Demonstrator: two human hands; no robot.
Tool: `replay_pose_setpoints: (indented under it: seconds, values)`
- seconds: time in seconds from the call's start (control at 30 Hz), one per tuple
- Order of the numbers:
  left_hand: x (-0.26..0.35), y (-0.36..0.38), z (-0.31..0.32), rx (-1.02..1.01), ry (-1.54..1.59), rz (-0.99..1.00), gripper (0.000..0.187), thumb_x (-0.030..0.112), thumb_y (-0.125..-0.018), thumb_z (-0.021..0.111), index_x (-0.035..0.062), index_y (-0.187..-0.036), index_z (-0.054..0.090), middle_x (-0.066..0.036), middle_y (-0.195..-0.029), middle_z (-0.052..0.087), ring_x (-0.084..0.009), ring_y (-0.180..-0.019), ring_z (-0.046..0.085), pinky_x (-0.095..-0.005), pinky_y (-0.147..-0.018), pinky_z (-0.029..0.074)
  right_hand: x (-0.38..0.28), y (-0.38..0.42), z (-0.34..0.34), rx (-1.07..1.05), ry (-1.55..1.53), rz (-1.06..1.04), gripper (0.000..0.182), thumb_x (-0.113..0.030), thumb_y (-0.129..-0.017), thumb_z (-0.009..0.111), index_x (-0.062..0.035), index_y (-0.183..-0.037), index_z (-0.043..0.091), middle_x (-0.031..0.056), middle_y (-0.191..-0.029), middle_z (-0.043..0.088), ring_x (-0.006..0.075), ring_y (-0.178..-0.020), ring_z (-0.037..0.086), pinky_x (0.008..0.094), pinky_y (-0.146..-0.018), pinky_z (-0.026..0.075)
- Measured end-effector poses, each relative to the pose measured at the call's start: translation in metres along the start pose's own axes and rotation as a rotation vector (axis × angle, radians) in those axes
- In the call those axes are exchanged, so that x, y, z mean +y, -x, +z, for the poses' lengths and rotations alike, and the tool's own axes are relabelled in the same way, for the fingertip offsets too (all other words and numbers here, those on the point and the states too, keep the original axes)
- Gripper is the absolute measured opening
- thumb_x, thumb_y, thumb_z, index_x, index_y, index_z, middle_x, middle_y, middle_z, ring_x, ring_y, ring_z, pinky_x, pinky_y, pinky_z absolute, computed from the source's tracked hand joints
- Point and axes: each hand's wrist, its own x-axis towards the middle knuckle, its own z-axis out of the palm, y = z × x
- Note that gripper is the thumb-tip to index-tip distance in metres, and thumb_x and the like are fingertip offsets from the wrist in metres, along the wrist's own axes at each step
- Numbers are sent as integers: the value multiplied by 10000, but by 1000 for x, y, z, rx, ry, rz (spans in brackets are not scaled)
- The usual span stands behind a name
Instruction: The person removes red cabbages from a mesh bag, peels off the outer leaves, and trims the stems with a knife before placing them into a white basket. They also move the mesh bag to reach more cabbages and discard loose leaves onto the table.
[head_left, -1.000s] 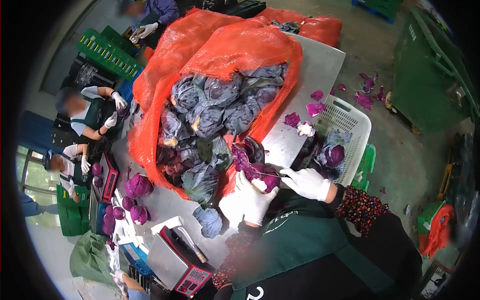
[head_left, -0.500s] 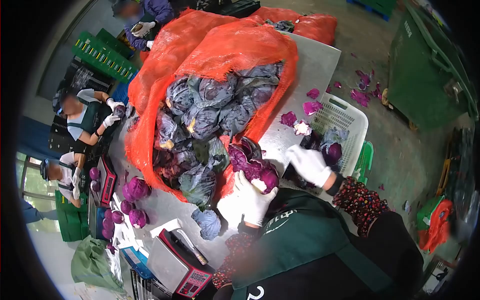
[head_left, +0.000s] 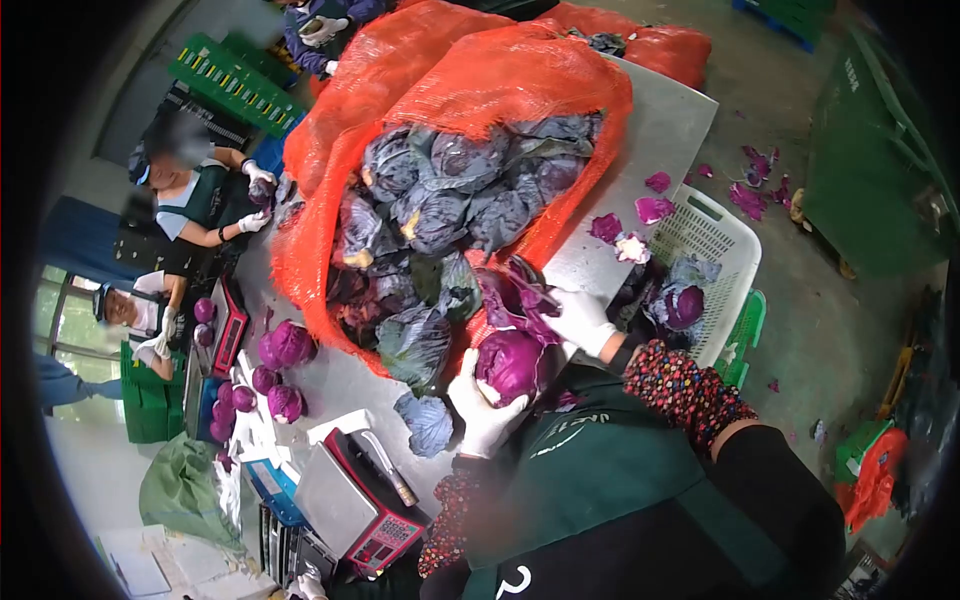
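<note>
1. Clock ref: head view, 12 = top edge. Left white-gloved hand [head_left: 482, 408] is cupping 1 round, glossy purple cabbage head [head_left: 517, 362]. Fingers and thumb are spreading around its lower-left side, touching. Head is sitting at 1-2 o'clock from that hand.
2. Right white-gloved hand [head_left: 580, 322] is reaching in from 4 o'clock. Head is lying at 8 o'clock from it, close. Left is the nearer hand, already bearing on the head.
3. Right hand state: fingertips are meeting the crinkled purple outer leaves [head_left: 516, 300]. Can't tell if they're closing on leaf or on a tool; a thin dark strip is showing there, blade or leaf edge unclear.
4. Head's pale cut stem end [head_left: 488, 392] is pointing to 7-8 o'clock, toward the left thumb. Stem axis is running roughly 7-8 to 1-2. Outline is reading near round, so no clear long axis across it.
5. Leaves are standing off the head's 12 o'clock side, long axis running about 11 to 5. Can't tell if they're joining the head.
6. Around: open orange-red mesh bag [head_left: 300, 300] of dark cabbages is lying at 11 o'clock from the head. White perforated plastic basket [head_left: 738, 262] is sitting at 2 o'clock from the right hand. Loose blue-purple leaf [head_left: 424, 425] is resting at 8-9 o'clock from the left.
</note>
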Motion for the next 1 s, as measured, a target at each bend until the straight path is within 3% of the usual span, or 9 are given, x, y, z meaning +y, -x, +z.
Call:
replay_pose_setpoints:
  seconds: [0.07,0.13,0.3,0.53,0.67,0.7,0.83,0.93,1.0]
  values:
    - [32,12,-7,-85,571,-309,1103,47,-590,872,60,-1470,207,-102,-1502,174,-233,-1341,347,-431,-1080,385,41,1,25,98,5,-137,386,-372,-807,674,-63,-1038,675,204,-810,681,365,-763,669,443,-708,535]
    - [36,19,-21,-107,342,-237,1133,-64,-593,828,89,-1480,140,-87,-1507,177,-248,-1386,287,-444,-1156,298,35,17,14,11,-150,-70,387,-358,-790,688,-72,-1050,673,203,-787,678,375,-750,667,454,-710,535]
    - [59,-13,-18,-194,-608,161,925,356,-589,869,64,-1359,448,-198,-1355,450,-369,-1231,453,-466,-993,401,24,16,-1,88,115,33,377,-381,-775,693,-127,-1053,685,179,-826,692,356,-789,678,456,-713,543]
    - [22,-17,-4,112,-171,-61,914,285,-568,895,19,-1330,466,-168,-1273,496,-285,-1152,536,-403,-1002,441,40,39,-43,224,489,83,590,-379,-780,721,-72,-1247,531,121,-1067,632,301,-855,677,416,-726,528]
    - [39,-22,24,183,-121,-316,785,126,-689,839,-15,-1353,445,-187,-1211,598,-233,-1047,606,-356,-973,470,3,66,-39,107,-31,-236,739,-501,-780,708,-41,-1314,484,164,-1218,589,307,-987,649,427,-815,520]
    - [57,-25,35,216,-283,-246,741,245,-708,836,-16,-1316,502,-188,-1042,689,-225,-912,669,-336,-897,505,0,69,-33,72,-42,-247,756,-528,-785,695,-34,-1318,485,172,-1257,586,323,-978,652,439,-840,515]
    - [75,-36,49,71,-355,-282,838,462,-687,827,0,-1302,496,-171,-1135,651,-253,-1016,641,-334,-924,487,-6,68,-49,-30,-35,-133,674,-484,-800,680,-22,-1269,536,181,-1202,621,344,-956,658,454,-824,519]
    - [46,-56,48,-85,-300,30,950,268,-681,862,-43,-1379,298,-245,-1279,489,-312,-1229,480,-403,-1043,402,-2,64,-55,-58,-33,-138,647,-470,-806,665,-14,-1249,549,208,-1067,663,360,-908,666,462,-802,524]
    - [59,-73,45,-143,-267,12,897,311,-667,855,-26,-1353,386,-220,-1254,504,-331,-1224,451,-424,-1037,388,-5,60,-58,-107,17,-86,584,-452,-816,652,-19,-1195,551,210,-907,683,382,-801,674,474,-737,535]
